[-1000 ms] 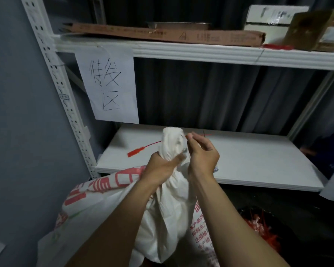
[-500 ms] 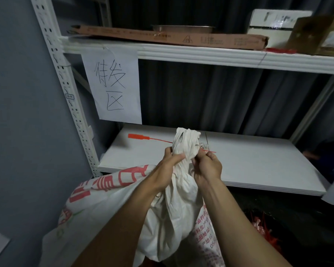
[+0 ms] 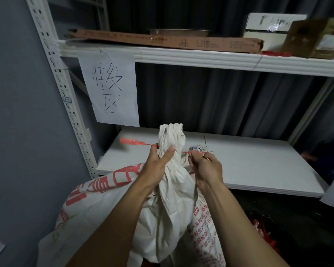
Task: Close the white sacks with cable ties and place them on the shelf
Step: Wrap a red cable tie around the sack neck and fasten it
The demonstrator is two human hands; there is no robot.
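Grips bunched neck of white sack [image 3: 170, 189] in left hand [image 3: 158, 167] to hold it closed; pinches tail of cable tie [image 3: 136, 142] in right hand [image 3: 205, 167] for looping round.

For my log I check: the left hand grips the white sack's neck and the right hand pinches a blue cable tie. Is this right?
No. The head view shows the cable tie is red, not blue. Otherwise right: the left hand grips the neck of the white sack and the right hand pinches the tie.
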